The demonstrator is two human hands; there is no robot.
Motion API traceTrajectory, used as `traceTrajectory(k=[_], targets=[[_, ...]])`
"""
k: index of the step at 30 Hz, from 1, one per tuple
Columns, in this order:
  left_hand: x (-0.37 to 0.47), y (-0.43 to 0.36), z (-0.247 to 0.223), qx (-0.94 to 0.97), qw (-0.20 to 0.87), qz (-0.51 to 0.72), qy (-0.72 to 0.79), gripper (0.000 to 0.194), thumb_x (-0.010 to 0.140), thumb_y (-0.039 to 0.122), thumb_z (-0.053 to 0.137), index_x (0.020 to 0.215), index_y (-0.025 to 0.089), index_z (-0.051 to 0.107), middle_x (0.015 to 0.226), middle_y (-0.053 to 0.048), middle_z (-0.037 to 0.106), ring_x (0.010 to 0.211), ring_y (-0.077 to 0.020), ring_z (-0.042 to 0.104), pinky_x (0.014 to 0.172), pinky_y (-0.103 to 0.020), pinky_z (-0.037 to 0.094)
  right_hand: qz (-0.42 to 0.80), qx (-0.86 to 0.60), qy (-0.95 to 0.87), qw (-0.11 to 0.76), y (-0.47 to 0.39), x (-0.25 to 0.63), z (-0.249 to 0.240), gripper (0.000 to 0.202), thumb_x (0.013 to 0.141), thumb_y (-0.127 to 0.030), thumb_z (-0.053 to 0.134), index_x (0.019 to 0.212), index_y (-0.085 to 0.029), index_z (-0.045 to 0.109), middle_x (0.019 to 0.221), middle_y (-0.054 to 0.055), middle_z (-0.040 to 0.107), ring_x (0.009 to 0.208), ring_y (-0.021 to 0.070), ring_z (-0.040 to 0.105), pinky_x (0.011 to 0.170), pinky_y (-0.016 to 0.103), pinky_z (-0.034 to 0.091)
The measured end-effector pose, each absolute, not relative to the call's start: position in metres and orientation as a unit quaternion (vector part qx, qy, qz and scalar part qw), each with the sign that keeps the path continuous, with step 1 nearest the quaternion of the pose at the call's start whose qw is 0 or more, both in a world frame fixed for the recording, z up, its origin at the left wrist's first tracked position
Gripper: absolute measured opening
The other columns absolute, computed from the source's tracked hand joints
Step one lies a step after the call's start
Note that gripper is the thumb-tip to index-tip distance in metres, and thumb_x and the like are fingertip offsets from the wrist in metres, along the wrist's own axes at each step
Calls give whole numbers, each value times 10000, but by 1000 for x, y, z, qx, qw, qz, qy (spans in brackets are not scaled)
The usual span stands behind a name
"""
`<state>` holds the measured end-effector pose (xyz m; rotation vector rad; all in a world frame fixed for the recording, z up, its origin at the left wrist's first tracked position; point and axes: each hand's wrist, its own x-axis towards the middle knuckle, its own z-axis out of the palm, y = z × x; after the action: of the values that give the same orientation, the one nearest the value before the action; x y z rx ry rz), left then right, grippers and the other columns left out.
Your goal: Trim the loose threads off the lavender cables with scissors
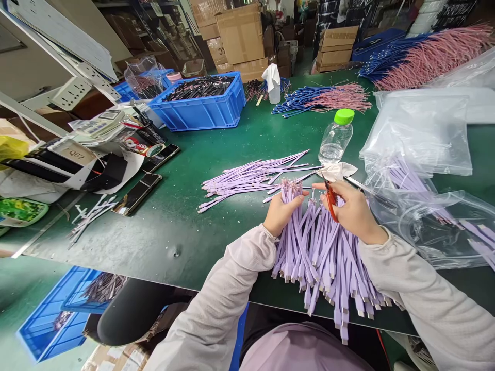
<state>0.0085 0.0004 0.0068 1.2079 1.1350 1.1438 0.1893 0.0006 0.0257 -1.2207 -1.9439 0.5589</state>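
My left hand [283,211] is closed around a bundle of purple cables [296,242], whose bare wire ends stick up above my thumb. In my right hand [358,214] is a pair of orange-handled scissors [331,202], with dark blades pointing up and left. My right index finger stretches toward the bundle's top. Below both hands a thick pile of purple cables [340,278] hangs over the table's front edge, plugs downward. Another loose heap of purple cables [247,178] lies flat beyond my left hand.
A clear bottle with a green lid [336,136] stands behind a white cloth [336,171]. Plastic bags [421,134] cover the right side. A blue crate [201,111] of dark cables sits at the back left. Two phones [139,193] lie left on the green table [185,216].
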Motion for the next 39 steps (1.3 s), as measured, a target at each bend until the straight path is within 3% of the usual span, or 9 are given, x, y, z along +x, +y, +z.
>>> traceTrajectory(k=[4,11,25,27,29,33,39], targets=[[10,1,6,493,553,480,469,281,723,304,710,950,140,722,1002,-82,705,911,-200,624,863,-298,445,219,-470,-758,396,0,186,24,315,813,-187,525,1096,-200,663,859,46,572,772,177,547,735,287,440],[12,3,-4,486,558,485,466,297,686,354,755,854,132,650,747,-38,685,720,-164,631,768,-291,465,204,-472,-759,399,1,184,26,313,818,-193,516,1094,-194,662,844,43,545,756,174,528,723,287,432],[14,0,-2,508,508,485,499,247,748,370,686,787,129,653,753,-49,686,715,-158,607,742,-271,448,190,-485,-753,403,0,184,26,203,831,-242,525,979,-196,655,879,65,565,807,196,543,758,320,438],[13,0,-3,517,487,491,504,232,744,354,689,795,130,657,785,-46,680,732,-158,602,751,-274,446,268,-489,-719,415,-1,183,29,224,825,-299,561,1004,-197,647,835,43,555,772,183,536,760,328,446],[13,0,-3,519,478,493,509,215,744,335,686,808,132,660,791,-45,676,743,-164,603,760,-282,449,425,-473,-654,409,-5,182,33,259,828,-371,570,1003,-193,639,727,11,527,700,165,526,745,336,469],[13,0,-2,506,474,506,513,195,727,288,699,852,140,677,855,-54,694,819,-184,627,810,-293,452,693,-407,-510,305,-16,177,44,256,810,-412,583,847,-166,640,531,-24,481,522,128,466,636,343,516],[11,2,-4,491,479,537,491,451,706,255,738,1136,171,631,1104,-72,667,1011,-204,610,935,-306,418,742,-422,-463,240,-21,175,45,276,744,-421,653,671,-158,617,459,-28,476,435,100,426,514,298,482]])
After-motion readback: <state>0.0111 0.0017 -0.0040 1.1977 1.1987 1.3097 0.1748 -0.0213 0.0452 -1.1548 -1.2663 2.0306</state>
